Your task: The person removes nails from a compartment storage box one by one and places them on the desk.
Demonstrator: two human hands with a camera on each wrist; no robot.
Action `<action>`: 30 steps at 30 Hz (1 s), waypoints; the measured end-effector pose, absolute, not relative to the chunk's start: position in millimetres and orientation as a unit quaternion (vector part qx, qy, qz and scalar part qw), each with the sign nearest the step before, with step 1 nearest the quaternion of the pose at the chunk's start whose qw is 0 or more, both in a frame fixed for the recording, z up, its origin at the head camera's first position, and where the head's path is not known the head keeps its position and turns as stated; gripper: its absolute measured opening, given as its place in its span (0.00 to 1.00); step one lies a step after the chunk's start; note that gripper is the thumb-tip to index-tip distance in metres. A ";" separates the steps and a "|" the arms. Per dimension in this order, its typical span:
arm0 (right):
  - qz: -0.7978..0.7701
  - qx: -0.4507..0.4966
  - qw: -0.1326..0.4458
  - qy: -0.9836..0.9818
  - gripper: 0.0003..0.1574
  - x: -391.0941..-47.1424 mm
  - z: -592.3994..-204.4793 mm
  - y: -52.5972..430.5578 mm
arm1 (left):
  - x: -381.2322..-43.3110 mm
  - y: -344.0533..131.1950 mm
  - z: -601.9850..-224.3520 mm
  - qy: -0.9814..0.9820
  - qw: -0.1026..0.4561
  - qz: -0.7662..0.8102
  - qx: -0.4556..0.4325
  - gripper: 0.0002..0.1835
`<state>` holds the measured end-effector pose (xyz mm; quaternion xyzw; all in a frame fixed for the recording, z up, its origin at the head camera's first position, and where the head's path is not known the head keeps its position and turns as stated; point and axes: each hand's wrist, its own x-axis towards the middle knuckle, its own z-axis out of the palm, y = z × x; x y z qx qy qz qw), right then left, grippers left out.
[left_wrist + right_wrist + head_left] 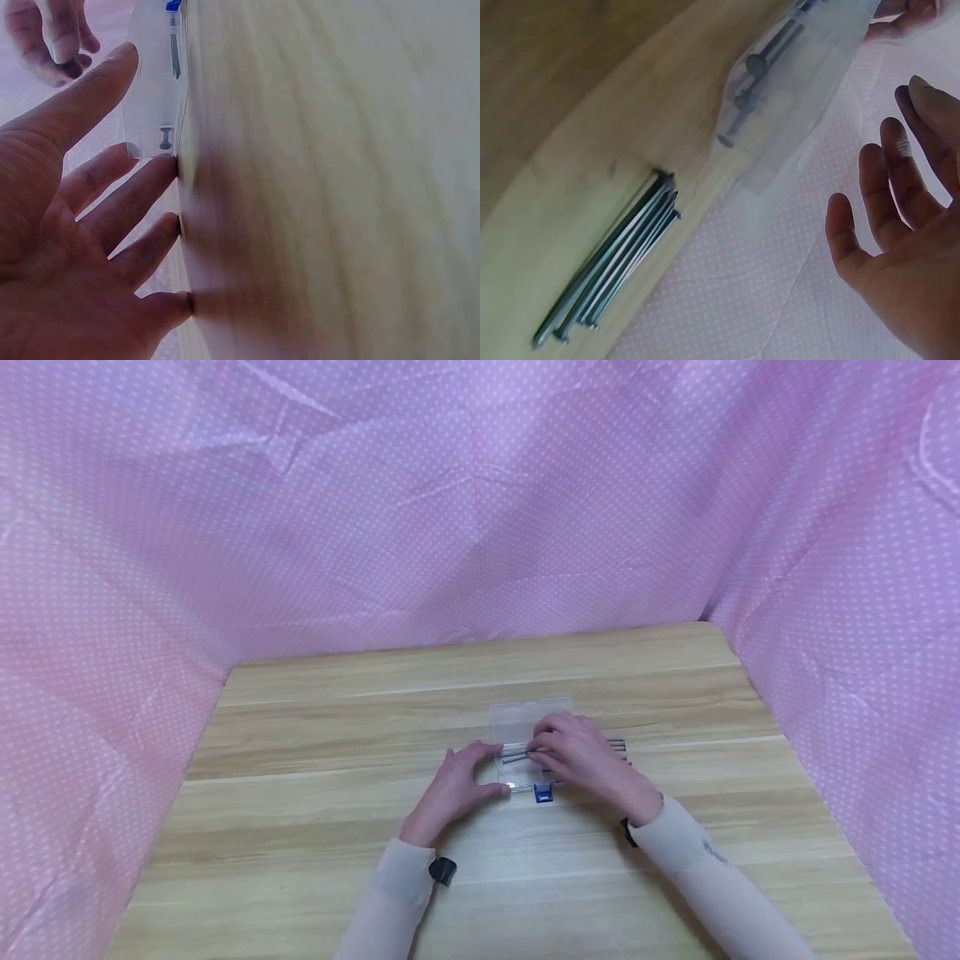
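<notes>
A clear plastic box [517, 774] lies on the table with its lid [517, 720] raised at the back and a blue latch [543, 793] at the front. Inside it are several metal nails [780, 45]. My left hand [456, 781] holds the box's left end, thumb at the front corner and fingers behind. Over the box, my right hand [577, 752] pinches a nail [514, 759] between thumb and fingertips; its far end points left. In the right wrist view, a small bundle of long nails [615, 262] lies loose on the wood, below my right hand.
The light wooden table [315, 827] reaches out on all sides of the box. Pink dotted cloth [360, 527] hangs behind the table and along both sides. A dark strap device [442, 870] sits at the left wrist.
</notes>
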<state>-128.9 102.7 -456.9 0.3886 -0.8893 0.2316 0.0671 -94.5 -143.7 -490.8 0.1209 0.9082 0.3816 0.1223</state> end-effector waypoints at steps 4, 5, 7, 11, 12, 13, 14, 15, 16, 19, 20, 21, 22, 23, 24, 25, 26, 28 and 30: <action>0.224 0.399 0.061 -0.887 0.08 -133.9 -459.4 96.4 | -95.0 -143.5 -490.2 0.909 0.118 0.380 0.125 0.38; 0.223 0.401 0.058 -0.886 0.08 -135.2 -460.1 94.9 | -95.0 -143.6 -490.1 0.909 0.118 0.380 0.126 0.38; 0.221 0.405 0.053 -0.886 0.07 -137.7 -461.4 92.2 | -95.1 -143.6 -490.0 0.908 0.118 0.381 0.126 0.38; 0.212 0.408 0.044 -0.887 0.06 -141.9 -463.8 87.5 | -95.7 -143.3 -489.6 0.908 0.122 0.381 0.126 0.38; 0.212 0.409 0.042 -0.887 0.05 -142.6 -464.1 86.6 | -95.9 -143.1 -489.6 0.908 0.124 0.380 0.125 0.38; 0.210 0.411 0.042 -0.886 0.05 -143.3 -464.6 85.6 | -96.1 -142.9 -489.5 0.908 0.125 0.379 0.124 0.38; 0.208 0.412 0.041 -0.886 0.05 -143.9 -465.0 85.0 | -96.3 -142.8 -489.3 0.909 0.127 0.378 0.124 0.38; 0.206 0.413 0.040 -0.886 0.05 -144.4 -465.4 84.2 | -96.4 -142.8 -489.4 0.909 0.128 0.378 0.123 0.38; 0.207 0.413 0.036 -0.886 0.05 -144.8 -465.6 83.7 | -96.5 -142.7 -489.4 0.909 0.131 0.377 0.121 0.38; 0.203 0.410 0.021 -0.889 0.06 -146.2 -466.2 81.9 | -96.6 -143.1 -489.8 0.909 0.137 0.376 0.117 0.39; 0.202 0.408 0.013 -0.890 0.06 -146.8 -466.3 81.5 | -96.6 -143.5 -490.0 0.909 0.137 0.376 0.118 0.39; 0.201 0.406 0.007 -0.892 0.06 -147.5 -466.3 80.9 | -96.6 -143.9 -490.2 0.908 0.137 0.377 0.119 0.39; 0.201 0.404 0.000 -0.893 0.06 -148.3 -466.3 80.4 | -96.5 -144.3 -490.2 0.908 0.137 0.378 0.121 0.39; 0.198 0.403 -0.005 -0.894 0.06 -149.1 -466.8 79.9 | -96.5 -144.9 -490.4 0.907 0.136 0.378 0.123 0.39; 0.196 0.402 -0.008 -0.895 0.06 -150.0 -467.3 79.4 | -96.5 -145.6 -490.7 0.907 0.135 0.379 0.127 0.39; 0.195 0.401 -0.012 -0.895 0.07 -150.9 -467.4 79.1 | -96.3 -146.2 -490.4 0.906 0.134 0.379 0.131 0.39; 0.194 0.401 -0.015 -0.895 0.07 -151.8 -468.0 78.8 | -96.3 -146.9 -490.4 0.906 0.135 0.379 0.134 0.39; 0.195 0.402 -0.023 -0.895 0.07 -153.1 -469.2 78.3 | -96.2 -148.0 -489.9 0.905 0.140 0.379 0.133 0.40; 0.195 0.404 -0.028 -0.893 0.08 -154.2 -469.7 78.1 | -96.1 -148.8 -489.6 0.904 0.142 0.381 0.133 0.39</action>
